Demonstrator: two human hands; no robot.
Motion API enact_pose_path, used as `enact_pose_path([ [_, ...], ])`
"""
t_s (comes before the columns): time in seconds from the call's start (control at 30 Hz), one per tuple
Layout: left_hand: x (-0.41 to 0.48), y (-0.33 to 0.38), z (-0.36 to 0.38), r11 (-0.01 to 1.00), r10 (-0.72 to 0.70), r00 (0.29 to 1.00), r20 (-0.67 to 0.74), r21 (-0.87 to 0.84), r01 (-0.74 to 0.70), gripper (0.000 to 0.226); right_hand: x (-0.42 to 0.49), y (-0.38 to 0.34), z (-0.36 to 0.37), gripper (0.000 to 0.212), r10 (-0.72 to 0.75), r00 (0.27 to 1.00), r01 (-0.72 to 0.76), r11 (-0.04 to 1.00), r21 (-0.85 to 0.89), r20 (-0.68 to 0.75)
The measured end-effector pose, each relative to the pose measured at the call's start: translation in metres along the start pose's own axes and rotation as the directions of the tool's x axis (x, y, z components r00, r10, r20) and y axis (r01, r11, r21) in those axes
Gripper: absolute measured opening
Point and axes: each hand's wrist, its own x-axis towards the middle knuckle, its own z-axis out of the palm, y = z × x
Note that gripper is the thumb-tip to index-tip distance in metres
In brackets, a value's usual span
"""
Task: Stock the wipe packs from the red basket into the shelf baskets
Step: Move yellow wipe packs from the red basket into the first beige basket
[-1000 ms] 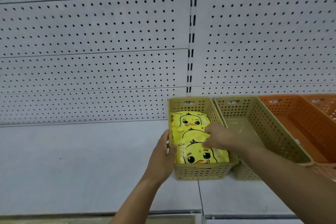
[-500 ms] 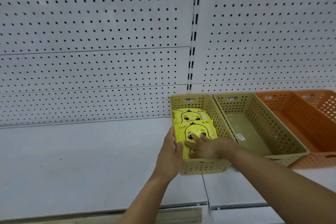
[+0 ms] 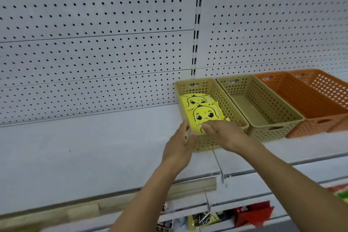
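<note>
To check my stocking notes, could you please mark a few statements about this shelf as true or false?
1. The yellow wipe packs lie in the leftmost khaki basket. True.
2. The second khaki basket also holds packs. False: no packs show in it.
3. The right hand touches the yellow wipe packs. True.
4. The orange baskets stand left of the khaki ones. False: they stand to the right.
5. The left hand is on an orange basket. False: it touches the leftmost khaki basket's left front corner.
</note>
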Motion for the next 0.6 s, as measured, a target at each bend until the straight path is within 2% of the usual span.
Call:
enact_pose_path([
  [0.07,-0.027,-0.005,-0.004,0.992,0.045,0.999,0.015,0.116,-0.047,0.055,-0.029,-0.003,0.026,0.027,-0.065,0.971,0.067,0.998,0.003,-0.23],
  [0.1,-0.043,-0.008,-0.006,0.983,0.068,0.998,0.003,0.171,-0.068,0.054,-0.047,-0.01,0.039,0.033,-0.088,0.944,0.102,0.994,0.029,-0.318],
  [0.17,-0.08,-0.015,-0.011,0.967,0.103,0.994,-0.045,0.238,-0.089,0.053,-0.082,-0.022,0.063,0.043,-0.098,0.909,0.172,0.974,0.15,-0.406],
  [0.27,-0.142,-0.029,-0.016,0.955,0.126,0.987,-0.099,0.28,-0.093,0.047,-0.142,-0.043,0.097,0.041,-0.043,0.909,0.175,0.942,0.286,-0.414],
  [0.4,-0.227,-0.056,-0.015,0.942,0.119,0.979,-0.169,0.331,-0.057,0.035,-0.22,-0.069,0.143,0.031,-0.033,0.923,0.173,0.926,0.336,-0.384],
  [0.53,-0.309,-0.095,-0.009,0.941,-0.005,0.99,-0.143,0.334,0.053,0.034,-0.281,-0.095,0.193,0.029,-0.086,0.958,0.189,0.907,0.377,-0.273],
  [0.6,-0.35,-0.114,-0.009,0.939,-0.07,0.99,-0.121,0.326,0.106,0.034,-0.305,-0.108,0.218,0.029,-0.074,0.978,0.151,0.894,0.422,-0.195],
])
